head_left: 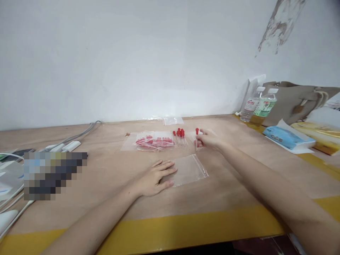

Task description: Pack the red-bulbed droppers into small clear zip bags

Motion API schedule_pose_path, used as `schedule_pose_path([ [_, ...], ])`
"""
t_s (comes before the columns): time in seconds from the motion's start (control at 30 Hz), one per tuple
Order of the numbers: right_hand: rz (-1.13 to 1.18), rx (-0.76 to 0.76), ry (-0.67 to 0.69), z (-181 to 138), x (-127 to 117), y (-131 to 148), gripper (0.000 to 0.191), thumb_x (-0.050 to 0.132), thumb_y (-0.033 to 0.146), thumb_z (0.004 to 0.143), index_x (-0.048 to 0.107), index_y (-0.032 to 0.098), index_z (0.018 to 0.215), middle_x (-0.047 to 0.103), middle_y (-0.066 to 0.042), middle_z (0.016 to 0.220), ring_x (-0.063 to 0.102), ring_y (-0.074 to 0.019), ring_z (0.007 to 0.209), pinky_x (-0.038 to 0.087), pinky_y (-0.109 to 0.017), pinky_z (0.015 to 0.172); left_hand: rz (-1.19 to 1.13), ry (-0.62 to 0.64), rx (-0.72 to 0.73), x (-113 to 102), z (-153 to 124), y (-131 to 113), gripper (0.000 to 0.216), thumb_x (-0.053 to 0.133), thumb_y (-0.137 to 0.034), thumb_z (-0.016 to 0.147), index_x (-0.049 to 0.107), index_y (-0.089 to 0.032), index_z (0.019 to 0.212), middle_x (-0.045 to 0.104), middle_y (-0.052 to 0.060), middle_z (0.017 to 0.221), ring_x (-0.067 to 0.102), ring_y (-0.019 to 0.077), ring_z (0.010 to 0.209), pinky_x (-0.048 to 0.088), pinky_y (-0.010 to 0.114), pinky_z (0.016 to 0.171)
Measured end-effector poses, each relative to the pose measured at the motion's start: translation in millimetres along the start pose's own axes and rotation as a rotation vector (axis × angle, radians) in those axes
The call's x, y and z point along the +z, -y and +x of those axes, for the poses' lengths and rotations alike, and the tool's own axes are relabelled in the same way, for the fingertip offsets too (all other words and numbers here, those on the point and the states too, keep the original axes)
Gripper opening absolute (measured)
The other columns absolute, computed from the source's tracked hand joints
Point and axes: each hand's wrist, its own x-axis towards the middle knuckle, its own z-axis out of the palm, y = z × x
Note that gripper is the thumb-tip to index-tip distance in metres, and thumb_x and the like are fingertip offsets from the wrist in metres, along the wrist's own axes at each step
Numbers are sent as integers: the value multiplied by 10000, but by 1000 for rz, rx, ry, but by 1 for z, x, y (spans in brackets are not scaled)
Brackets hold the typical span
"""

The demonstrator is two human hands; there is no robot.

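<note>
My left hand (156, 177) lies flat on the wooden table (111, 170), its fingers pressing the left edge of an empty clear zip bag (190, 170). My right hand (208, 139) reaches farther back and is closed around red-capped glass droppers (197, 131), one red cap showing above the fingers. Just left of it a small bunch of loose red-capped droppers (180, 136) lies on the table. Further left sit filled clear bags of droppers (154, 142).
More clear bags (172, 120) lie by the wall. Two water bottles (261, 102), a beige bag (294, 101) and a blue tissue pack (285, 137) stand at the right. Grey cables and white plugs (66, 145) lie at the left. A yellow strip (170, 230) edges the table front.
</note>
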Motion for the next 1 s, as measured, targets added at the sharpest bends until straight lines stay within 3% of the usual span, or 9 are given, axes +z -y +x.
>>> schedule_pose_path([
  [0.07,297,25,48,-25,-5,-12,659,445,156,759,126,124,1335,471,72,493,487,-96,418,429,-212,453,-8,-7,7,1,1,1,477,369,-480,891,338,-301,1332,269,13,1418,231,195,1310,150,420,1082],
  [0.13,416,25,10,-47,-4,-22,724,453,170,746,54,157,1350,447,92,492,470,-93,397,427,-210,434,-17,-16,11,2,2,3,475,378,-477,888,342,-306,1329,271,10,1417,236,198,1308,153,422,1080],
  [0.33,592,-16,-175,-72,9,-29,711,528,273,698,144,211,1293,432,85,631,494,-81,456,485,-233,446,-22,-33,16,5,2,4,467,389,-472,887,347,-313,1324,281,6,1413,242,195,1306,154,417,1079],
  [0.53,661,11,-174,-75,15,-28,646,624,317,668,236,235,1178,478,78,648,561,-108,517,537,-286,523,-10,-17,-1,4,3,3,471,383,-476,887,345,-310,1326,276,7,1416,239,195,1307,153,421,1079],
  [0.67,768,52,-51,-82,13,-28,465,638,341,691,300,250,997,549,71,632,601,-118,538,539,-300,582,-16,-26,3,3,3,2,485,394,-469,884,330,-301,1335,289,6,1412,246,196,1305,159,412,1081],
  [0.87,742,96,310,-82,-12,-36,320,687,321,677,446,196,845,635,0,700,629,-116,614,518,-255,609,-14,-38,7,2,2,1,522,377,-464,893,246,-295,1370,291,-3,1414,241,172,1306,149,387,1088],
  [1.0,770,90,367,-79,-18,-39,314,736,259,618,502,178,812,638,5,723,622,-98,650,511,-247,666,-5,-18,14,2,2,0,436,283,-419,935,257,-328,1360,270,-28,1420,214,158,1316,136,392,1089],
])
